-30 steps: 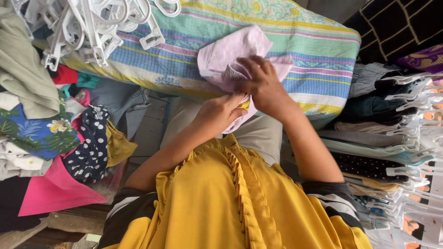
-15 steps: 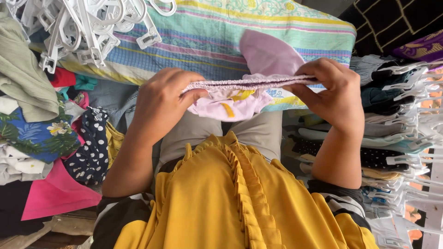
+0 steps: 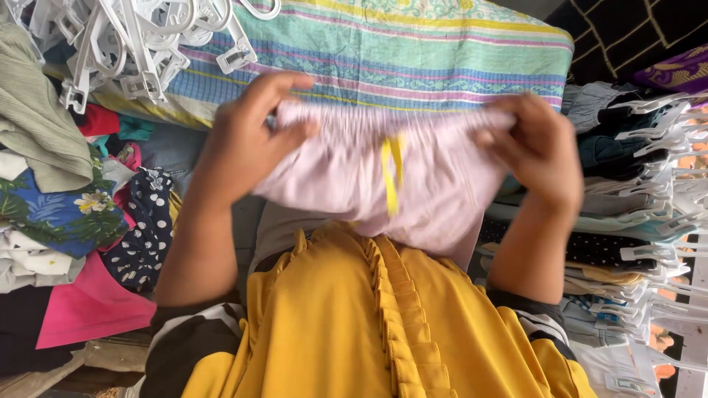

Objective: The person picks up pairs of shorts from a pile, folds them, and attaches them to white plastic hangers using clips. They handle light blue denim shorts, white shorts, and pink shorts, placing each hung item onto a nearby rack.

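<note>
Striped bedding (image 3: 413,51) spans the background, with white plastic hangers (image 3: 140,44) heaped at its left end. Both forearms rise from the lap, the left hand (image 3: 240,151) and right hand (image 3: 542,151) each clamped on one end of a pale pink garment (image 3: 369,184), stretching its waistband wide just above the yellow dress (image 3: 369,324).

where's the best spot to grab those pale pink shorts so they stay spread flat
Judging by the pose, the gathered waistband: the pale pink shorts hang stretched between the left hand and right hand. Come from each outer end, pinching the band's corners, yellow drawstring centred.
</note>
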